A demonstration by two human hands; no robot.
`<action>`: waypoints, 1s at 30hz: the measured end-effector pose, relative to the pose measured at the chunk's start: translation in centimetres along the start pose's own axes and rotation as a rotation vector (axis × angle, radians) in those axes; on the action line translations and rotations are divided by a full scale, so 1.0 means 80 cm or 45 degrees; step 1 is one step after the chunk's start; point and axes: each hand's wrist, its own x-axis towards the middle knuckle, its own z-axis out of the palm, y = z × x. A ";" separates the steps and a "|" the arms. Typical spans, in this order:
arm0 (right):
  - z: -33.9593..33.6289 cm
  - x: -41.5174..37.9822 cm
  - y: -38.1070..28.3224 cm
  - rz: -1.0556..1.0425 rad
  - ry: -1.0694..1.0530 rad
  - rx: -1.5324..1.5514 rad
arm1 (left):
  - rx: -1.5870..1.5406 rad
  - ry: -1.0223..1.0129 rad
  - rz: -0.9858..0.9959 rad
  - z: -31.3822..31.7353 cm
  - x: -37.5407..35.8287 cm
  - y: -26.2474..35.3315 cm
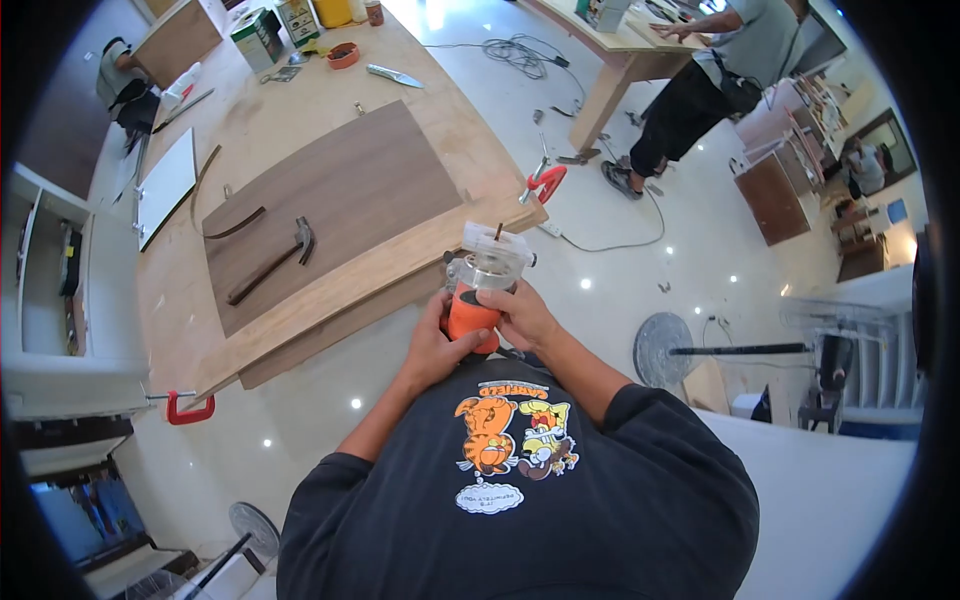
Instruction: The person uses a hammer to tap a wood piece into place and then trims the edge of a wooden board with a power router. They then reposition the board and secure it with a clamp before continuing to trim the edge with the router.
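Note:
Both my hands hold an orange trim router (pixel 470 312) upside down in front of my chest, its clear base (pixel 497 248) and bit pointing up. My left hand (pixel 432 345) wraps the orange body from the left. My right hand (pixel 522 312) grips it from the right, fingers near the collar under the base. The router hovers just off the near edge of the plywood workbench (pixel 420 100). A dark walnut-coloured panel (pixel 340 200) lies on the bench beyond it.
A hammer (pixel 275 260) and a curved edging strip (pixel 215 200) lie on the panel. Red clamps (pixel 190 408) (pixel 545 182) grip the bench edges. Cans, a white board (pixel 165 185) and a knife (pixel 395 76) sit farther back. Another person (pixel 710 80) works at a second table; cables and a fan base (pixel 660 348) are on the floor.

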 end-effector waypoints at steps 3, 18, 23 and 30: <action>-0.025 -0.008 -0.027 0.058 -0.002 -0.063 | 0.003 0.082 -0.058 0.043 0.008 0.004; -0.129 -0.028 -0.060 0.570 -0.127 0.275 | -0.191 0.562 -0.182 0.187 -0.031 -0.033; -0.133 -0.017 -0.024 0.742 -0.172 0.445 | -0.247 0.667 -0.224 0.201 -0.062 -0.018; -0.094 -0.032 -0.005 0.906 -0.105 0.426 | -0.223 0.863 -0.288 0.191 -0.099 -0.006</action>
